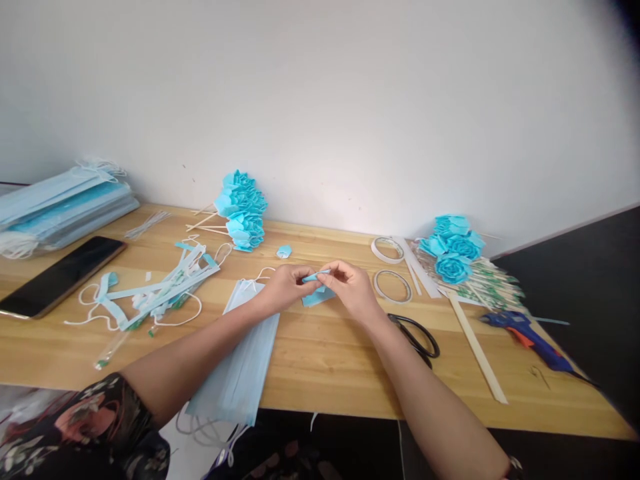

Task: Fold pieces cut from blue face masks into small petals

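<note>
Above the middle of the table, a small piece of light blue mask fabric (316, 298) is pinched between my two hands. My left hand (285, 288) is closed on its left end. My right hand (351, 287) grips its upper right edge between thumb and forefinger. The piece looks folded along the top, with a flap hanging below the fingers. Under my left forearm lies a blue face mask (250, 360), its ear loops over the table's front edge. Black-handled scissors (417, 337) rest beside my right forearm, which partly hides them.
Blue fabric flowers on sticks lie in a left bunch (243, 210) and a right bunch (453, 247). Left are stacked masks (65, 207), a phone (63, 277) and cut scraps (160, 293). Right are tape rolls (393, 287), a wooden strip (477, 347) and a blue glue gun (530, 337).
</note>
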`<state>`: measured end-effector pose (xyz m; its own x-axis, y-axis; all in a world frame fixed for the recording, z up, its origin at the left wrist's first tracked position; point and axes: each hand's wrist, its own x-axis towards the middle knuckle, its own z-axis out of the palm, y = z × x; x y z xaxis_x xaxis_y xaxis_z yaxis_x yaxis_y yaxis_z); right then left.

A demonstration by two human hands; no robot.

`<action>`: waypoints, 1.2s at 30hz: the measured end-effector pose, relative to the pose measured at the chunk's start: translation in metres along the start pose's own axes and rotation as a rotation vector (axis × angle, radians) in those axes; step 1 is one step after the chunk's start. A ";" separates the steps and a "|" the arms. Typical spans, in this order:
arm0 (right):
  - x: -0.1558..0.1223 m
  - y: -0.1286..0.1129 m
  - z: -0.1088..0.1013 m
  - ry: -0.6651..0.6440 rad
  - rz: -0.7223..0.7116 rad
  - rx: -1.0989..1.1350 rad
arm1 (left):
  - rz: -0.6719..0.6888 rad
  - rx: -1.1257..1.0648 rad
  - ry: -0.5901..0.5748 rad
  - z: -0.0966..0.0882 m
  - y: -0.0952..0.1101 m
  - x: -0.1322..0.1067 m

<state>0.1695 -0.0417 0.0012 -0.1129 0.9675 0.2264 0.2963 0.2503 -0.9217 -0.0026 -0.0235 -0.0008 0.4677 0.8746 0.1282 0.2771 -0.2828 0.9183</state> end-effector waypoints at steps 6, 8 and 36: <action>0.000 -0.004 -0.001 0.077 -0.174 -0.136 | -0.073 -0.152 -0.044 0.000 0.001 0.000; 0.000 -0.005 -0.001 0.110 -0.292 -0.246 | -0.116 -0.240 -0.063 0.000 0.001 0.000; 0.002 -0.005 -0.006 0.064 -0.587 -0.452 | -0.220 -0.535 -0.055 -0.004 0.010 -0.002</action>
<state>0.1732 -0.0411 0.0080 -0.3213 0.6667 0.6726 0.5670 0.7043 -0.4273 -0.0042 -0.0260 0.0096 0.4940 0.8644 -0.0941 -0.0833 0.1548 0.9844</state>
